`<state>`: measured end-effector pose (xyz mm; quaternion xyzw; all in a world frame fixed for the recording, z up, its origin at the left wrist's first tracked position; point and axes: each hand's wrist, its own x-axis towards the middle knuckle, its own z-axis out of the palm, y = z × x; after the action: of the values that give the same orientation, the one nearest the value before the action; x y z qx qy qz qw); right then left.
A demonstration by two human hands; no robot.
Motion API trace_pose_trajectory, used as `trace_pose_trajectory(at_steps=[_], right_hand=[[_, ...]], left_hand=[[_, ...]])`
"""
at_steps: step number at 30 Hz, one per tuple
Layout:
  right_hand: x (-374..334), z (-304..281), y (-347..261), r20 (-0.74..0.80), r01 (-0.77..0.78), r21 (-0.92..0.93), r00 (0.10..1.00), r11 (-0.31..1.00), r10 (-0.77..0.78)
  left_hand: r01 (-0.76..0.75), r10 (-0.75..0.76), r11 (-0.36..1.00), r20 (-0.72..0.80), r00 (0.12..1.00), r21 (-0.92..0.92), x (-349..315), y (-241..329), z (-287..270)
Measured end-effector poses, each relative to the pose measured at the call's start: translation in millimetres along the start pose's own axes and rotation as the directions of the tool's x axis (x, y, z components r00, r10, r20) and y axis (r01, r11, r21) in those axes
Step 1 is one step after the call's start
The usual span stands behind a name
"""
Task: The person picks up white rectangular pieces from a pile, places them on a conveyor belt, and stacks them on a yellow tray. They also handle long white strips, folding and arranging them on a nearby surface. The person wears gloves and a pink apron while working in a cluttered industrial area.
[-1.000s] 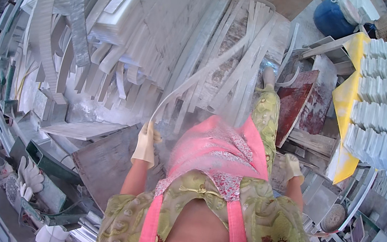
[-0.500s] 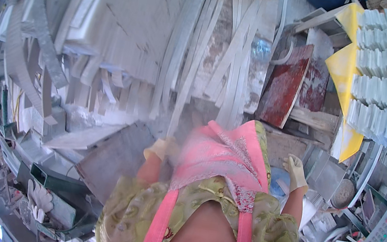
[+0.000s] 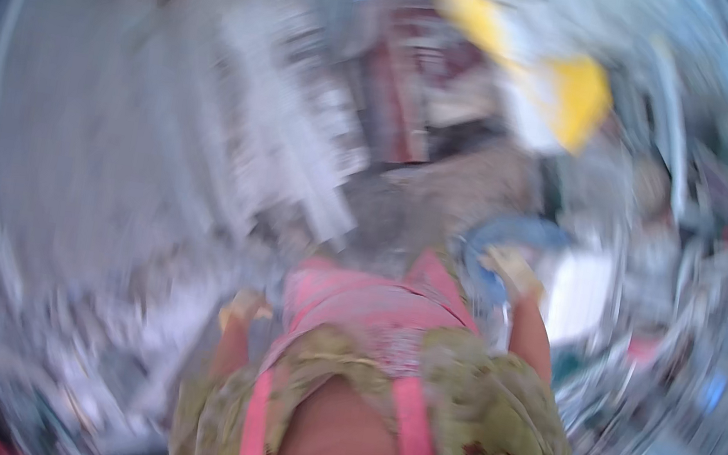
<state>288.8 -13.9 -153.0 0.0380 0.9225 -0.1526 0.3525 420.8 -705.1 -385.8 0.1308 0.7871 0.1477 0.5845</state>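
Both of my hands hang low at either side of my powdery pink apron (image 3: 361, 307). My right hand (image 3: 515, 274), in a pale glove, is over the edge of a round blue tub (image 3: 482, 236). Its fingers are stretched out, and I see nothing in them. Left of the apron is my left hand (image 3: 247, 307), in a pale glove, its fingers smeared by motion. Whether it touches or holds anything cannot be made out. Long pale strips (image 3: 285, 155) lie bundled ahead of me.
The whole view is blurred. Large grey-white slabs (image 3: 88, 120) fill the left. A dark red board (image 3: 394, 91) leans ahead, beside a yellow sheet (image 3: 576, 99). A white boxy thing (image 3: 578, 297) stands right of the tub, with clutter further right.
My view has swung to the right, so the slabs, strips and yellow sheet sit further left. The blue tub now shows more fully by my right hand.
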Motion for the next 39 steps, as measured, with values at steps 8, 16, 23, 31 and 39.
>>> trace_pose_trajectory(at_steps=[8,16,23,31,39], right_hand=[[57.0,-44.7,119.5,-0.213,0.085,0.635,0.975,0.767,0.068],[-25.2,-88.4,231.1,-0.071,-0.03,0.979,0.877,0.203,0.476],[-28.4,-151.5,429.6,-0.339,-0.233,0.838,0.484,0.493,0.807],[12.4,-381.8,656.1,-0.627,-0.649,0.174,0.507,0.741,0.591],[14.6,-419.7,660.8,-0.49,-0.552,0.412,0.538,0.726,0.686]], left_hand=[[-0.086,-0.024,0.95,-0.345,0.938,-0.301,-3.4,336.8,-260.2],[-0.379,0.308,0.762,-0.222,0.925,-0.526,36.9,741.0,-381.7],[-0.566,0.578,0.693,-0.125,0.806,-0.446,99.6,862.6,-404.8],[-0.584,0.547,0.735,-0.207,0.811,-0.346,188.4,968.5,-454.1],[-0.617,0.592,0.763,-0.178,0.786,-0.193,213.0,1045.1,-494.7]])
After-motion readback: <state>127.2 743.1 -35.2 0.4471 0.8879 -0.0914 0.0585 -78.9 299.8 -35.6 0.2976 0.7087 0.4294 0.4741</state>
